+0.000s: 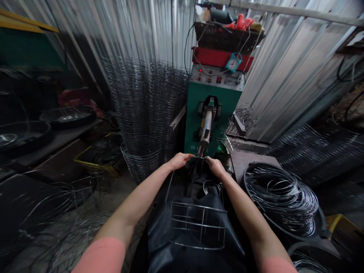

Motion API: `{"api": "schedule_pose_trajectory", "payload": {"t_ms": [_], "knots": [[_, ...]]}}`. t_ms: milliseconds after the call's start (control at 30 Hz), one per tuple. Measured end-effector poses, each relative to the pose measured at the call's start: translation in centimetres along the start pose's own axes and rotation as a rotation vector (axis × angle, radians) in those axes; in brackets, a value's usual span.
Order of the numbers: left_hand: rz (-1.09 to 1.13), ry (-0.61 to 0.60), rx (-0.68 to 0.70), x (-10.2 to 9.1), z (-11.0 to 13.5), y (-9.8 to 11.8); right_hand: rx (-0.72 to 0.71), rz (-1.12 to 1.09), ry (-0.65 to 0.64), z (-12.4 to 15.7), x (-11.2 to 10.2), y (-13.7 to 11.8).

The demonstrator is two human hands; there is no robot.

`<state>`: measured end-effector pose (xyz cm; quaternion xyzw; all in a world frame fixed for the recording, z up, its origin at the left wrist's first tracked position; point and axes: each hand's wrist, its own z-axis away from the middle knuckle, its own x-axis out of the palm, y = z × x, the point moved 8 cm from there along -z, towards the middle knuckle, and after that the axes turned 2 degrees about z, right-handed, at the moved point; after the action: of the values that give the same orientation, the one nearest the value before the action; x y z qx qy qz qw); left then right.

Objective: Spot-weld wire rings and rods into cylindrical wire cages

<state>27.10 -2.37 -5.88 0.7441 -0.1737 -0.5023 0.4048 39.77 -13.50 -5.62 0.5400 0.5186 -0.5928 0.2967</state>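
My left hand (179,161) and my right hand (215,167) are closed on the far edge of a wire frame (199,224), one on each side of the welding tip. The frame's wire grid hangs back toward me over a black apron (167,254) on my lap. A bit of orange shows at my left fingertips. Between my hands, the electrode (201,151) of a green spot welder (196,110) meets or nearly meets the held edge; I cannot tell whether they touch.
Tall stacks of wire baskets (131,98) stand left of the welder. At right, a black tub (247,178) holds wire rings (284,197). A yellow crate (96,163) and loose wires (65,235) lie on the left. A teal clock (234,62) hangs on the welder's panel.
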Motion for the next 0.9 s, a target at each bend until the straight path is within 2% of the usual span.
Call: {"api": "schedule_pose_trajectory", "payload": {"t_ms": [133, 433, 567, 900], "knots": [[0.033, 0.001, -0.013, 0.0, -0.3, -0.4, -0.009, -0.086, 0.002, -0.4, -0.2, 0.3], [0.073, -0.028, 0.015, 0.3, -0.4, -0.1, -0.017, -0.095, 0.001, -0.4, 0.4, 0.4], [0.023, 0.0, 0.02, -0.1, -0.4, 0.0, -0.004, -0.067, 0.023, -0.3, 0.6, 0.6], [-0.04, -0.029, 0.015, -0.1, -0.3, -0.2, 0.008, -0.053, 0.052, -0.1, 1.0, 1.0]]}}
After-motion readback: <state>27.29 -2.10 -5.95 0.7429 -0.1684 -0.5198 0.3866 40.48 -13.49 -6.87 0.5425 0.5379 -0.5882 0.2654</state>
